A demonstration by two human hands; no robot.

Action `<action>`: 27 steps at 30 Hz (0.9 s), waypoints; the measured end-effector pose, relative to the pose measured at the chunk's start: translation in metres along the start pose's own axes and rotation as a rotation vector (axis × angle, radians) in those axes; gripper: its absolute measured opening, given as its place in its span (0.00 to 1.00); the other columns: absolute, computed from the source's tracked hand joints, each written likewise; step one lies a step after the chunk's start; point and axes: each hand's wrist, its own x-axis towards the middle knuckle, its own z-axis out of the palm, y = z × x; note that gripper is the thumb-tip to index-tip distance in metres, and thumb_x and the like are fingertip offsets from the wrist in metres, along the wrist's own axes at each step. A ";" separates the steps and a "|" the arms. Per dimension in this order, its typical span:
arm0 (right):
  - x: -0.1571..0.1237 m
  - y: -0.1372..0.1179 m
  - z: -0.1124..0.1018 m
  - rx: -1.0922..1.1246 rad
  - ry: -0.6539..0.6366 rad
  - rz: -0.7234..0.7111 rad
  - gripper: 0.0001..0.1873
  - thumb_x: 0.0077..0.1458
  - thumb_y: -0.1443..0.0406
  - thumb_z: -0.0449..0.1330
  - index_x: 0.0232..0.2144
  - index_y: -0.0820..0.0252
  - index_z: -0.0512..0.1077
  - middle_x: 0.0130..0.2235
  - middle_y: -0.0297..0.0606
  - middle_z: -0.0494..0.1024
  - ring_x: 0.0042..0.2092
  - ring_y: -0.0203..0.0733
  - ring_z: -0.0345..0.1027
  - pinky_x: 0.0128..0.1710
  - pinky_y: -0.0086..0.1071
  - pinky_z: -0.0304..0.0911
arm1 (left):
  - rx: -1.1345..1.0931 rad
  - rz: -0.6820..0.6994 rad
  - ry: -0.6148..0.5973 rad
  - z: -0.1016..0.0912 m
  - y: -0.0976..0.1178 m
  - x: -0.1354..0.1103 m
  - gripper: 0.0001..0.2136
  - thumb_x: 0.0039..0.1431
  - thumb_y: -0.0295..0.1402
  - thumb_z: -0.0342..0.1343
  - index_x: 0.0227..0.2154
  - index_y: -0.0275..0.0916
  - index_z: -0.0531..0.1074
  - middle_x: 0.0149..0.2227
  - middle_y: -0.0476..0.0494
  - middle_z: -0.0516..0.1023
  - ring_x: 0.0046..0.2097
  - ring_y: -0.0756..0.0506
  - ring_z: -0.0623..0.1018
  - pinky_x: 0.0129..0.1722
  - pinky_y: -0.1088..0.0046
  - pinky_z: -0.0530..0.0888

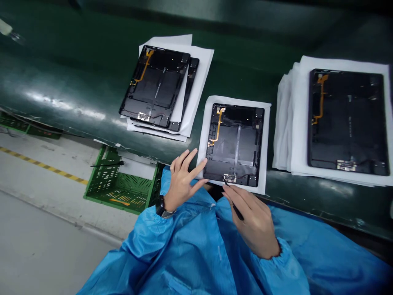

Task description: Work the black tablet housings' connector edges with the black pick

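An opened black tablet (235, 143) with an orange flex cable lies on a white sheet (266, 147) on the green conveyor belt (76, 82), right in front of me. My left hand (181, 180) has its fingers spread, and the fingertips touch the sheet's left edge beside the tablet. My right hand (253, 219) is closed on a thin black tool (233, 203). The tool's tip rests at the small connector board on the tablet's near edge.
Two more opened tablets (158, 88) are stacked on white sheets at the back left. Another tablet (348, 121) lies on a pile of sheets to the right. A green plastic crate (123, 182) stands on the floor to the left, below the belt.
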 end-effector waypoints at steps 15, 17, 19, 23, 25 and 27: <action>0.004 0.006 -0.001 0.067 -0.001 0.016 0.22 0.61 0.76 0.61 0.56 0.57 0.75 0.46 0.46 0.84 0.46 0.51 0.81 0.47 0.43 0.76 | 0.006 0.010 -0.002 -0.001 0.000 0.000 0.25 0.66 0.44 0.59 0.64 0.45 0.68 0.70 0.32 0.62 0.71 0.33 0.59 0.65 0.51 0.59; 0.003 0.006 -0.001 0.069 0.013 0.021 0.22 0.61 0.75 0.62 0.55 0.57 0.74 0.46 0.46 0.84 0.46 0.50 0.80 0.47 0.43 0.76 | 0.000 0.012 0.001 -0.001 0.001 0.001 0.25 0.66 0.43 0.59 0.63 0.44 0.69 0.69 0.31 0.63 0.71 0.33 0.60 0.65 0.51 0.59; 0.002 0.006 -0.001 0.089 0.032 0.022 0.22 0.61 0.75 0.63 0.56 0.57 0.74 0.46 0.46 0.84 0.47 0.50 0.80 0.48 0.43 0.76 | -0.015 0.015 0.007 -0.003 0.002 0.001 0.24 0.66 0.42 0.60 0.63 0.43 0.70 0.69 0.30 0.63 0.71 0.33 0.60 0.65 0.51 0.60; 0.004 0.007 0.003 0.177 0.051 0.032 0.24 0.61 0.76 0.63 0.57 0.56 0.73 0.47 0.46 0.83 0.49 0.49 0.79 0.49 0.43 0.76 | -0.061 0.023 0.013 -0.007 0.005 0.001 0.21 0.66 0.40 0.60 0.60 0.45 0.72 0.69 0.32 0.62 0.72 0.33 0.58 0.66 0.49 0.59; 0.007 0.007 0.008 0.230 0.064 0.047 0.24 0.61 0.75 0.62 0.58 0.54 0.73 0.47 0.45 0.83 0.48 0.49 0.79 0.48 0.43 0.76 | -0.077 0.027 -0.003 -0.010 0.006 0.000 0.19 0.66 0.38 0.60 0.59 0.47 0.73 0.70 0.34 0.62 0.72 0.33 0.57 0.67 0.45 0.57; 0.010 0.006 0.012 0.287 0.069 0.062 0.24 0.61 0.75 0.62 0.57 0.54 0.73 0.47 0.45 0.83 0.48 0.49 0.78 0.48 0.44 0.76 | -0.086 0.036 -0.016 -0.012 0.007 -0.002 0.17 0.66 0.36 0.60 0.57 0.49 0.75 0.69 0.35 0.62 0.72 0.34 0.57 0.68 0.43 0.56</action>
